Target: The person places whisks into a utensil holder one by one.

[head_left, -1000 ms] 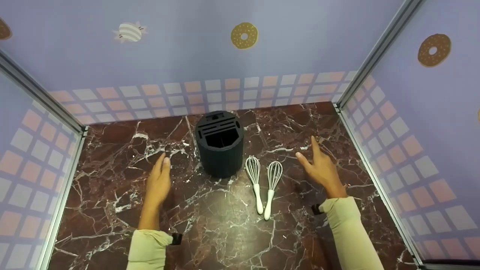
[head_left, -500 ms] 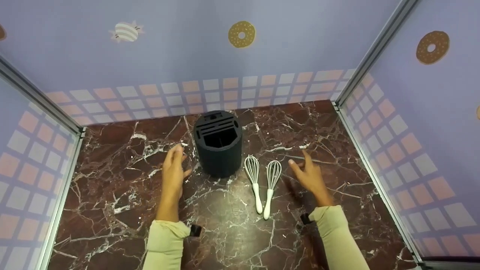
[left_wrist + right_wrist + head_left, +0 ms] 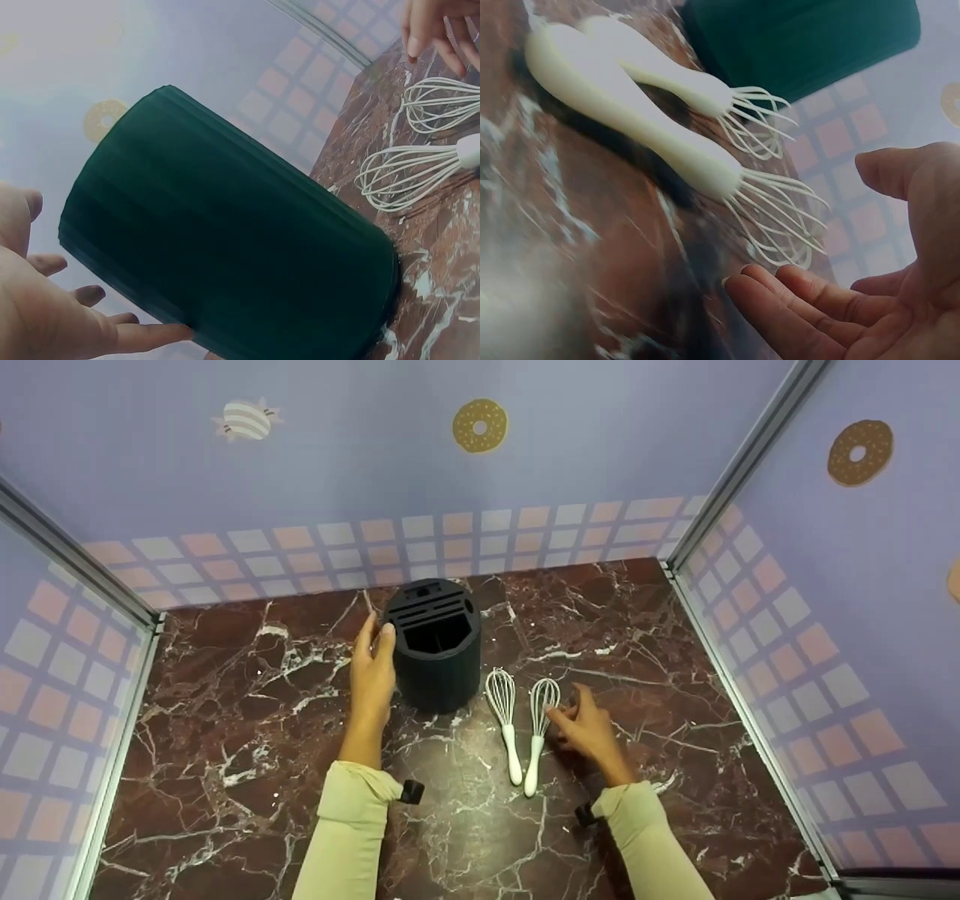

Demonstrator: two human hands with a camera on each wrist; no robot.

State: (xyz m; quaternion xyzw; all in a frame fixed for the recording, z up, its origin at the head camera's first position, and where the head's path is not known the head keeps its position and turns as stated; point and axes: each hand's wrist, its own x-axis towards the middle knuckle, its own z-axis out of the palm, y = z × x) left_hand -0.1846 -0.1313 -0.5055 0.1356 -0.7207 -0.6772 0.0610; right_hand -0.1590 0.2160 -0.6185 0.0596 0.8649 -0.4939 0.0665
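Observation:
A black ribbed utensil holder (image 3: pixel 437 649) stands upright on the marble table (image 3: pixel 247 720). My left hand (image 3: pixel 375 660) lies flat against its left side with the fingers straight; in the left wrist view the fingertips (image 3: pixel 161 334) touch the holder (image 3: pixel 225 240). Two white whisks lie side by side right of the holder, wire heads pointing away: the left whisk (image 3: pixel 504 720) and the right whisk (image 3: pixel 538 727). My right hand (image 3: pixel 577 724) hovers just right of the right whisk's head, fingers loosely curved. In the right wrist view it is apart from the whisk (image 3: pixel 660 135) and holds nothing.
Lilac walls with tile and doughnut prints enclose the table on three sides, with metal frame posts (image 3: pixel 720 487) at the corners. Bare marble stretches to the left of the holder and along the front edge.
My left hand has slid forward and to the right until it reached the holder's side. My right hand has moved left and toward me, ending beside the right whisk. The holder and whisks stayed put.

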